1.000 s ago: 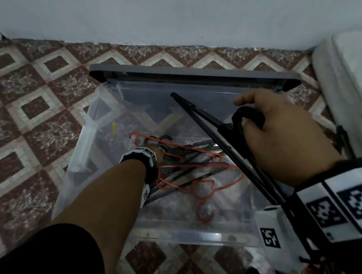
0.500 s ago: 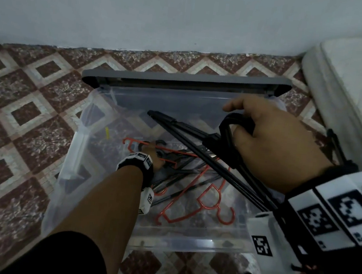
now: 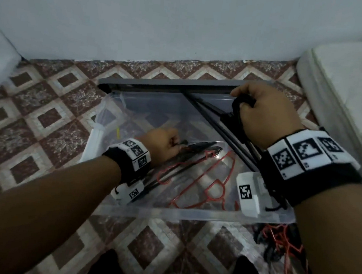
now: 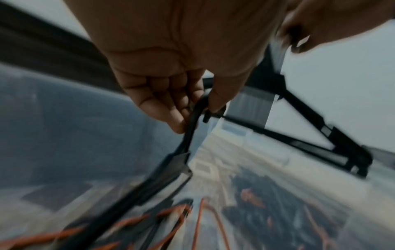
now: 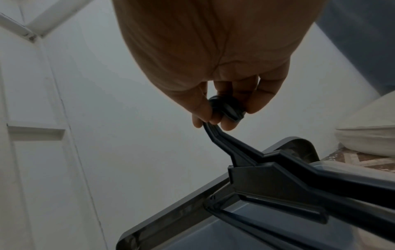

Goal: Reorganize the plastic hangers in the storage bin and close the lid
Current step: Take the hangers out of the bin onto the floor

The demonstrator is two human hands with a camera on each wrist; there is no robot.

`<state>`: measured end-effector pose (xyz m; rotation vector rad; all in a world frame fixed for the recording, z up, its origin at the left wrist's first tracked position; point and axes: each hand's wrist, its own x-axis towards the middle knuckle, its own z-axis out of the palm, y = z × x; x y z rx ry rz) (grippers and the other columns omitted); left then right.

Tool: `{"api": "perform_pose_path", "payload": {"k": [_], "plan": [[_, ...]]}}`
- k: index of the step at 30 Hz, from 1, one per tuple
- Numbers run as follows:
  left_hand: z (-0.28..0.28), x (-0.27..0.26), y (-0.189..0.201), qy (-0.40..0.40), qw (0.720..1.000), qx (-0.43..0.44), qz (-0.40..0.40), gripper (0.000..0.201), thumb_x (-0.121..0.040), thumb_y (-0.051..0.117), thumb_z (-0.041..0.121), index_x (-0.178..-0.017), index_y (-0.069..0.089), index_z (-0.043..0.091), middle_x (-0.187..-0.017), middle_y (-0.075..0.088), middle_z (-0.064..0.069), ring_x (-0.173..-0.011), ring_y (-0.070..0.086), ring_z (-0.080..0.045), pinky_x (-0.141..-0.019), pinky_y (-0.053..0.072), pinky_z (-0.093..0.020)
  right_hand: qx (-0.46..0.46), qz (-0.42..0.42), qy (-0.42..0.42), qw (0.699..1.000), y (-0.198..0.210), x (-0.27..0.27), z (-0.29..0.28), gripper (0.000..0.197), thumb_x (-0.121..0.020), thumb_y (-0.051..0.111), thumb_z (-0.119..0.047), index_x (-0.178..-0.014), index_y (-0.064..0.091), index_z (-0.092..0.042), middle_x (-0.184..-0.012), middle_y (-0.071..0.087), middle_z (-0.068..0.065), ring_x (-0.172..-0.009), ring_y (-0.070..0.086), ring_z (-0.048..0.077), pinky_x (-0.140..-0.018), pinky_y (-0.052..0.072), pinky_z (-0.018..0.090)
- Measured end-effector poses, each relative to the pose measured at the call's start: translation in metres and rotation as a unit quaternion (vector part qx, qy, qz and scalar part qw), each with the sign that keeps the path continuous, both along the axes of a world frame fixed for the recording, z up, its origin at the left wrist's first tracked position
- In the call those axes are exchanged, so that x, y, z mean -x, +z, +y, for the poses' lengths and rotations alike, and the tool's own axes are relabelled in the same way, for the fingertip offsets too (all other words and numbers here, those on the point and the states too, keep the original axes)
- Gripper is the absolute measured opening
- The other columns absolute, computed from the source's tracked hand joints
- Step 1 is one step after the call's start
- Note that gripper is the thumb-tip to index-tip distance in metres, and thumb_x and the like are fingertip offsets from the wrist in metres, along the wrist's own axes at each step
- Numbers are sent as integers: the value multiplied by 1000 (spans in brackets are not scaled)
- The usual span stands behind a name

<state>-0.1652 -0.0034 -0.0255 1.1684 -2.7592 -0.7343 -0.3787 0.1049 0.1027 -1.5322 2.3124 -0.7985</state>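
1. Since a moment before, the right hand [image 3: 264, 116] had lifted its bunch of black hangers [image 5: 278, 172] up and back, so their far tips now crossed the gray lid [image 3: 158, 85] instead of pointing into the middle of the bin.
2. That hand's fingers [image 5: 213, 116] were curled tight around the hooks.
3. The left hand [image 3: 163, 144] was down inside the clear bin [image 3: 190, 213], and it pinched the hook of another black hanger [image 4: 192, 121].
4. This likely meant the black ones were being picked out and sorted, so the job was only partly done.
5. The lid stood open at the back of the bin, not yet closed.
6. Two hands were working.
7. At least two red hangers [image 3: 202, 183] lay on the bin's bottom.
8. The right hand held at least two black ones; the exact count could not be told.
9. More hangers [image 3: 285, 243] lay on the tiled floor [image 3: 43, 122] just outside the bin.
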Motion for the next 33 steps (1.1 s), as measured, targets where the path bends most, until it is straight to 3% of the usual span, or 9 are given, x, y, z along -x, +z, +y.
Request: {"api": "perform_pose_path", "payload": {"k": [5,10,13,18,23,27,29,31,33], "plan": [[19,-10,94,-35,990,132,-45,16,-91,54,37,-89,50,22,-80,61,0,-72,56,-25,-61,47,-35,41,-17,-7,999,11,-1,7,26,-90,53,-13,-106,68,-28,-109,70,3,-96,65,24,-87,52,33],[43,-28,142,-48,988,142,-32,15,-93,55,35,-101,62,24,-97,67,0,-84,60,-25,-70,50,-36,26,4,18,999,18,-7,12,27,-91,53,-15,-109,67,-30,-109,69,3,-83,59,17,-72,41,23],[59,-34,139,-47,992,118,-10,21,-95,56,32,-111,66,23,-106,66,0,-93,61,-24,-76,49,-34,9,0,43,999,22,-14,16,28,-93,52,-14,-108,67,-33,-111,68,4,-90,63,22,-76,50,28],[76,-19,129,-65,989,122,57,23,-94,58,33,-112,67,23,-102,64,0,-93,60,-20,-74,42,-25,-28,10,134,991,24,-31,19,30,-92,56,-11,-110,68,-32,-118,67,-2,-105,62,19,-84,45,23],[79,-6,133,-51,983,139,105,20,-93,60,28,-109,65,17,-94,59,-3,-89,57,-23,-73,42,-30,-54,-14,205,977,28,-44,20,27,-89,54,-8,-98,69,-28,-99,69,-6,-90,63,13,-75,42,21],[77,-7,132,-25,982,134,129,17,-90,62,21,-106,66,14,-93,61,-5,-87,56,-22,-68,30,-22,-65,-39,235,969,28,-50,22,17,-93,56,-21,-105,67,-25,-99,68,-6,-90,62,12,-76,44,25],[78,-8,129,-12,982,121,146,13,-89,64,21,-101,65,15,-89,59,0,-79,53,-16,-62,28,-13,-78,-42,243,966,26,-52,23,22,-90,62,-24,-112,63,-25,-105,67,-5,-96,62,14,-81,47,27],[79,-8,126,8,979,112,168,11,-87,66,23,-97,63,19,-85,54,8,-73,49,-8,-61,32,-6,-84,-20,244,966,25,-53,22,31,-87,66,-24,-117,59,-24,-110,66,-3,-100,61,16,-82,46,26],[79,-7,121,37,977,84,193,16,-84,67,27,-98,60,23,-87,57,10,-73,55,-7,-65,42,-11,-74,-9,233,970,26,-54,20,32,-86,64,-21,-118,58,-24,-110,66,-1,-98,60,18,-79,44,26]]}}
